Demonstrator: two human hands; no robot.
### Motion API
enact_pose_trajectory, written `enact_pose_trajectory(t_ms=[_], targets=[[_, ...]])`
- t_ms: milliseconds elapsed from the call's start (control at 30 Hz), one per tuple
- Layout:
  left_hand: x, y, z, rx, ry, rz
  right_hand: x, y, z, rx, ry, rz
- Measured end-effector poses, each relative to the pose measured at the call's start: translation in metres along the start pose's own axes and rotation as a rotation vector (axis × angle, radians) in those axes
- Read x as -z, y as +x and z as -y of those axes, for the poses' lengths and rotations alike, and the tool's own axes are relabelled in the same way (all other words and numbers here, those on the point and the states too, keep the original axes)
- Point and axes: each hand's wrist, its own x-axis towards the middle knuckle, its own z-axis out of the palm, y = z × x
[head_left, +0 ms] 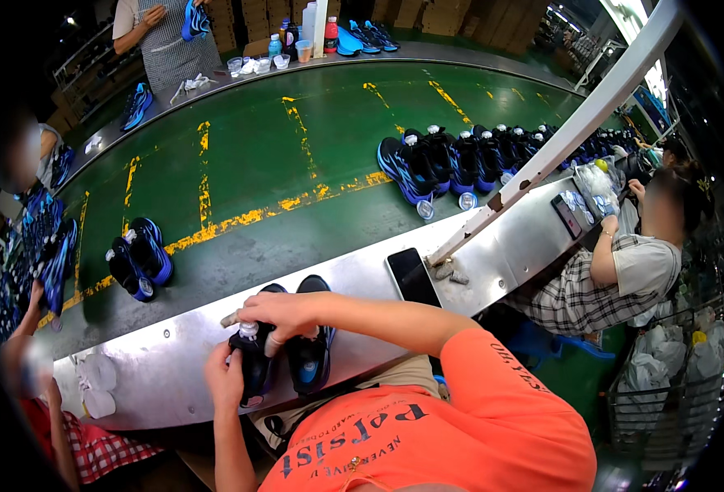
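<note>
A pair of black sneakers with blue and purple soles lies on the metal ledge in front of me. My left hand (225,375) is closed on the side of the left sneaker (257,373), thumb near its opening. From above, my right hand (284,316) reaches over the same sneaker, its fingers curled around the opening; beige covers show on some fingertips. White stuffing (249,330) sticks up between my hands. Beside it, touching no fingers that I can see, stands the other sneaker (309,361). My right hand hides part of both shoes.
A phone (413,277) lies on the ledge by a slanted white post (534,168). Beyond is a green conveyor belt (247,156) with a sneaker pair (141,258) and a long shoe row (452,160). Co-workers sit left and right; another stands across. White pads (97,385) lie left.
</note>
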Motion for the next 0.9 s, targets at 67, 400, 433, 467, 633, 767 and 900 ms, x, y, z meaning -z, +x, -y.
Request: enact_pose_trajectory(t_ms=[67,400,433,467,633,767,900], targets=[[-0.006,0.000,0.003,-0.020,0.118,-0.042,0.002,0.006,0.006,0.011,-0.092,-0.094],[-0.019,-0.002,0.005,0.329,-0.413,-0.168,-0.009,-0.011,0.023,0.072,-0.651,-0.080],[-0.009,-0.008,-0.004,0.395,-0.418,-0.191,-0.006,-0.010,0.026,0.035,-0.646,-0.054],[0.002,-0.013,-0.013,0.381,-0.505,-0.059,-0.007,-0.012,0.022,0.041,-0.586,-0.060],[-0.004,-0.012,-0.056,0.281,-0.241,0.299,-0.003,-0.025,0.004,0.100,-0.100,-0.103],[-0.018,-0.016,-0.047,0.222,-0.219,0.226,-0.023,-0.031,0.009,-0.059,-0.119,-0.345],[-0.021,-0.018,-0.052,0.287,-0.268,0.265,-0.014,-0.040,0.012,0.046,-0.148,-0.356]])
